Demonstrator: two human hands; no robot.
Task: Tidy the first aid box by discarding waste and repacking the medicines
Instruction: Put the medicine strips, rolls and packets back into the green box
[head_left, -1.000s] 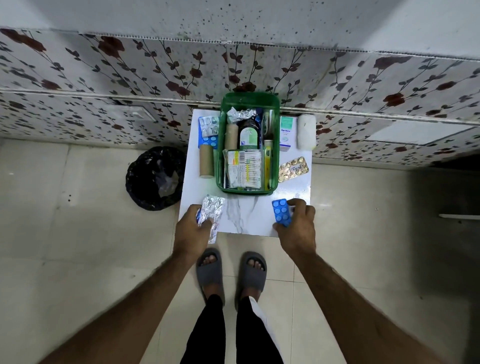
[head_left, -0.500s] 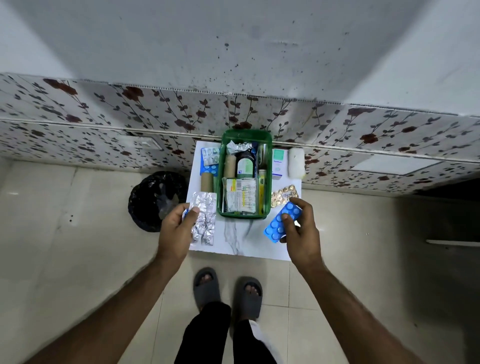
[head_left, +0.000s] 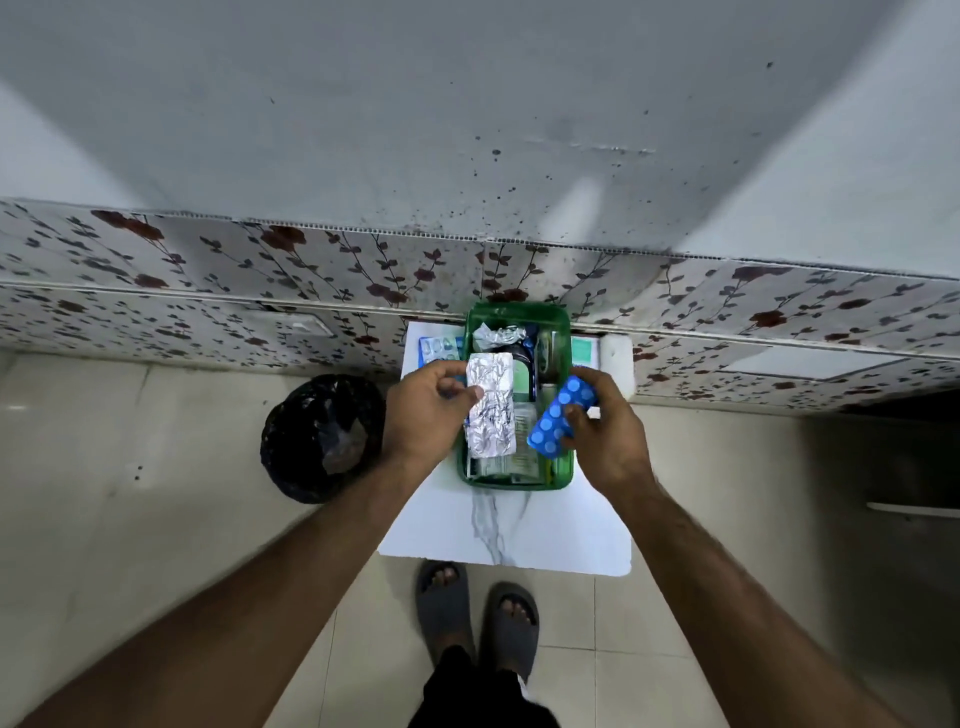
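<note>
A green first aid box (head_left: 519, 484) full of medicines stands at the back of a small white marble-pattern table (head_left: 509, 530). Over the box, my left hand (head_left: 421, 415) holds a silver foil blister strip (head_left: 491, 410) upright by its left edge. My right hand (head_left: 608, 431) grips a blue blister strip (head_left: 558, 418) tilted over the box's right side. Crumpled foil (head_left: 496, 335) and a dark bottle lie inside the box, partly hidden by the strips.
A bin lined with a black bag (head_left: 324, 436) sits on the floor left of the table. Another blister pack (head_left: 441, 349) lies on the table left of the box, a white carton (head_left: 587, 351) to its right. A floral-tiled wall runs directly behind. My sandalled feet (head_left: 475, 618) stand at the table's front.
Both hands have lifted from the table's front edge and moved forward over the box, carrying the silver strip and the blue strip with them. The camera has tilted upward.
</note>
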